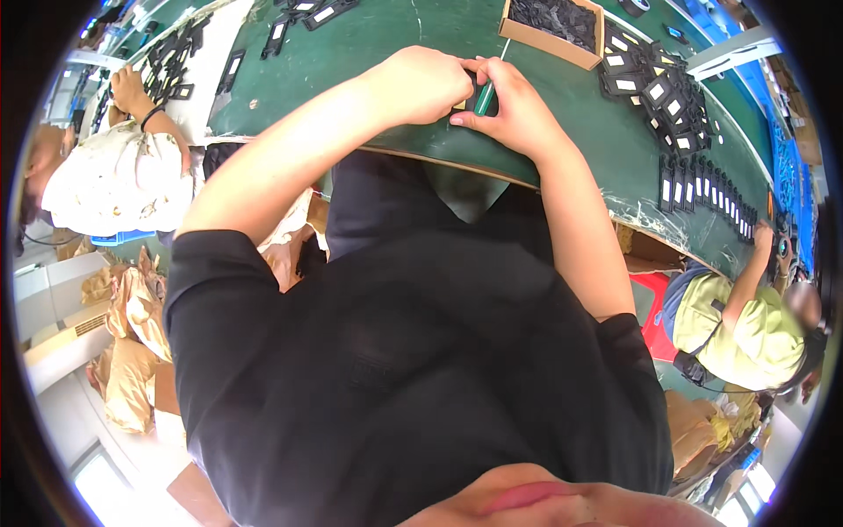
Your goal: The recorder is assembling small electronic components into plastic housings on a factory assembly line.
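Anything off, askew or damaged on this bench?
Only wear: the green table mat is chipped and ragged along its front edge right of the hands. The left hand and right hand hold a small black part.

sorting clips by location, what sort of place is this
Probably a small-parts assembly workshop: a long green-topped workbench, rows of small black rectangular parts with white faces, an open cardboard box of black pieces, and seated co-workers either side.

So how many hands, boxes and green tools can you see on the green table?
Hands: 4 – the left hand, the right hand, one co-worker's hand, another co-worker's hand
Cardboard boxes: 1 – box of black parts
Green tools: 1 – green-handled tool
Total: 6
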The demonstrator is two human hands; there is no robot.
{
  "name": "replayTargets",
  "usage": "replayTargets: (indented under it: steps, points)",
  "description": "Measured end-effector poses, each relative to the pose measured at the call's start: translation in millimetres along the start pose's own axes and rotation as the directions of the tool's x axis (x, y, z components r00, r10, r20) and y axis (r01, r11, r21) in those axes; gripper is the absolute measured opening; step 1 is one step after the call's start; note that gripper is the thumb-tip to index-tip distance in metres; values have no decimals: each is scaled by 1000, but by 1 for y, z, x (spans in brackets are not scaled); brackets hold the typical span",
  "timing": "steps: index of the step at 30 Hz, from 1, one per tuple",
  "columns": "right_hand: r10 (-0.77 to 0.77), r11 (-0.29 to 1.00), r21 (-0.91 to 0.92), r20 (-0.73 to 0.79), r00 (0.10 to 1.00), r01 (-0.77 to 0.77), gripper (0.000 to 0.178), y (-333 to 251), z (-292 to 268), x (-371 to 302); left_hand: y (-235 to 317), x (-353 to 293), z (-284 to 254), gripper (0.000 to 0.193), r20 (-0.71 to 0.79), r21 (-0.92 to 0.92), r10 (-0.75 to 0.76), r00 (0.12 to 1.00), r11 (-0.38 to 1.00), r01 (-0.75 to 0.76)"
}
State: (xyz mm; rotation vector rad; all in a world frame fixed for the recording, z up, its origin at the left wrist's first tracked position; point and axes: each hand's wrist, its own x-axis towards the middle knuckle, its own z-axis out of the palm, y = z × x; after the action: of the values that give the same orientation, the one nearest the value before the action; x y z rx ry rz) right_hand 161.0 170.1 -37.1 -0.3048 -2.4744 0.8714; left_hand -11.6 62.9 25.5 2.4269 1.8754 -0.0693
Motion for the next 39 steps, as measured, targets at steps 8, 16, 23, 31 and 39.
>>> replayTargets:
  steps: [8,16,23,31,39]
  points:
    - [-18,1000,20,-46,999,19,67,1,1,0,8,23,-15,11,130,112,123,984,984,-138]
    - [53,999,12,-13,999,-53,70,-1,-1,0,4,28,-7,13,195,32,119,974,991,-128]
    - [16,1000,26,-2,1000,-16,70,3,1,1,8,24,-12,20,212,63,79,974,993,-95]
    - [21,998,54,3,1000,-21,62,-1,-2,0,-6,13,0,16,133,-99,128,983,988,-115]
    - [-38,992,-127,-76,996,28,60,-10,-27,-55,-26,-12,25,5,-334,-731,-330,883,682,-22]
